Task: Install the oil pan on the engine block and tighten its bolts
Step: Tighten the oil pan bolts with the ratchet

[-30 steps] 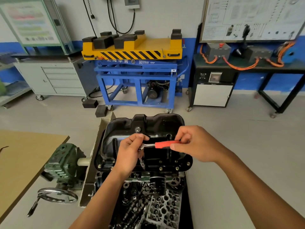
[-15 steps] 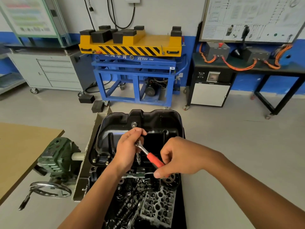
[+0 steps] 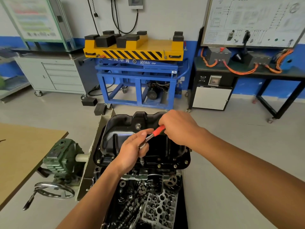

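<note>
A black oil pan (image 3: 115,141) sits on top of the engine block (image 3: 148,195), with bolts along its near flange (image 3: 175,166). A ratchet wrench with a red handle (image 3: 157,131) stands over the near flange, its socket extension (image 3: 141,161) pointing down at a bolt. My left hand (image 3: 132,151) grips the ratchet head. My right hand (image 3: 179,128) grips the red handle, which now points up and to the right over the pan.
A green gearbox (image 3: 61,159) with a steel handwheel (image 3: 54,190) holds the engine stand on the left. A wooden table (image 3: 21,151) lies at far left. A blue and yellow lift cart (image 3: 137,63) stands behind, a black bench (image 3: 247,75) at right.
My right hand has swung the red handle from near me, low, to far right over the pan. My left hand stays on the ratchet head. The camera view shifted slightly.
</note>
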